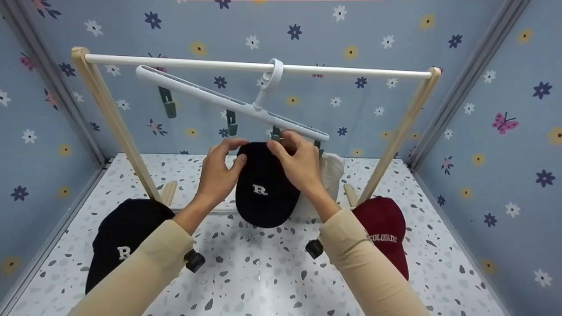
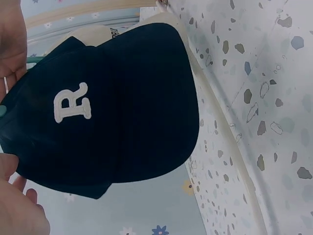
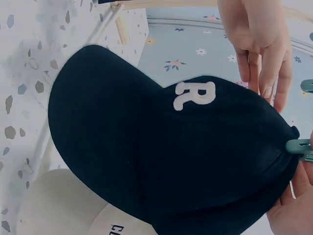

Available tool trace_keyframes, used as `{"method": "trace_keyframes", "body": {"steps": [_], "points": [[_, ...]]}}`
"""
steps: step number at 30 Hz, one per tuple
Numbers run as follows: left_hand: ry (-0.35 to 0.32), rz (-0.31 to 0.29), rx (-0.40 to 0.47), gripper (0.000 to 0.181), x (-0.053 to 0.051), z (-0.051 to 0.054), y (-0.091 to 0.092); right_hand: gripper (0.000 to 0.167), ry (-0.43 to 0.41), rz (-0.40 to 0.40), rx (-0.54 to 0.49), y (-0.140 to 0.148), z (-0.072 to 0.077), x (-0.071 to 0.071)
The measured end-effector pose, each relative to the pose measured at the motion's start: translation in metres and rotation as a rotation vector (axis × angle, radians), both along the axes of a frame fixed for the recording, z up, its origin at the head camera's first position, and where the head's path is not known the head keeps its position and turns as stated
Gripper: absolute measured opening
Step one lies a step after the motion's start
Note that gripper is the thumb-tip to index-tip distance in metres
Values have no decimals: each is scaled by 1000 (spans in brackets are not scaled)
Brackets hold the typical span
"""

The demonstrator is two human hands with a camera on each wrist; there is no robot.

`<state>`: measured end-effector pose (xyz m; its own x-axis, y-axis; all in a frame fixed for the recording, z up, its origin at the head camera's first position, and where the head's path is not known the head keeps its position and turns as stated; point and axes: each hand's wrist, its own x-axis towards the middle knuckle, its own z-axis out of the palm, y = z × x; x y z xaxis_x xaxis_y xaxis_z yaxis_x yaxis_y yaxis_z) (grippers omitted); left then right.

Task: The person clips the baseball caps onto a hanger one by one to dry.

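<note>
A black cap [image 1: 268, 188] with a white letter R hangs brim-down below a white hanger [image 1: 210, 96]. One green clip [image 3: 297, 146] bites the top of its crown. My left hand [image 1: 219, 169] holds the cap's left side, thumb on the front and fingers partly hidden at the edge. At the crown, my right hand [image 1: 300, 160] pinches around the green clip with thumb and forefinger; the other fingers lie beside the cap, partly hidden. Just behind hangs a white cap [image 1: 332, 171], largely covered by the black cap and right hand.
The hanger tilts down to the right on a white rail [image 1: 184, 62] with wooden legs [image 1: 118, 127]. Two more green clips [image 1: 168, 103] dangle from its left half. Another black cap [image 1: 127, 224] lies front left; a maroon cap [image 1: 384, 228] lies right, both on the speckled surface [image 1: 259, 272].
</note>
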<state>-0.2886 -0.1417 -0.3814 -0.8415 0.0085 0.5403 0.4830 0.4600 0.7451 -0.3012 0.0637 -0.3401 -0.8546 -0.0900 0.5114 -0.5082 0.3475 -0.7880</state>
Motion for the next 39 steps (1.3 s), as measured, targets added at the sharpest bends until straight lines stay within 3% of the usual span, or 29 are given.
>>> {"method": "trace_keyframes", "body": {"steps": [19,29,33,39], "points": [[-68,3,-28,34,6,-5,-19,37,92,-52,96,14,-16,7],[-50,11,-35,33,10,-10,-35,24,232,-133,115,18,-24,14],[-37,16,-41,33,12,-12,-43,18,252,-102,107,18,-26,17],[-38,45,-72,32,17,-15,-58,15,216,25,117,16,-28,23]]}}
